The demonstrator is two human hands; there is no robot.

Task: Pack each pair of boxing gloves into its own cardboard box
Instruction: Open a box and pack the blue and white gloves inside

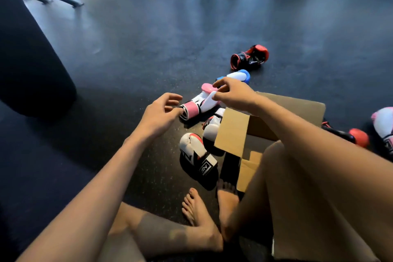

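Pink-white glove (196, 104): on the floor just past the box, between my two hands, not lifted as far as I can see.
Second pink-white glove (383, 125): far right on the floor, well apart from the first.
Left hand (158, 112): fingers loosely curled, tips at the pink cuff, not wrapped round it; holding nothing by the look of it.
Right hand (232, 93): over the white part of the glove, thumb and forefinger tips at it; pinching or only touching, cannot tell.
Cardboard box (232, 132): open, flaps up, on the floor between my legs. No glove in the bit of inside that shows; the rest is hidden by my arm and leg.
White-black gloves (196, 155): both on the floor beside the box's left flap, one partly behind it.
Red-black gloves: one far out (249, 56), one right of the box (359, 137), split up.
Blue-white glove (239, 75): beyond my right hand; only one seen.
Done: no pair visibly packed.
Left: my guess is every pair. First, bring the two pink-white gloves together and box them.
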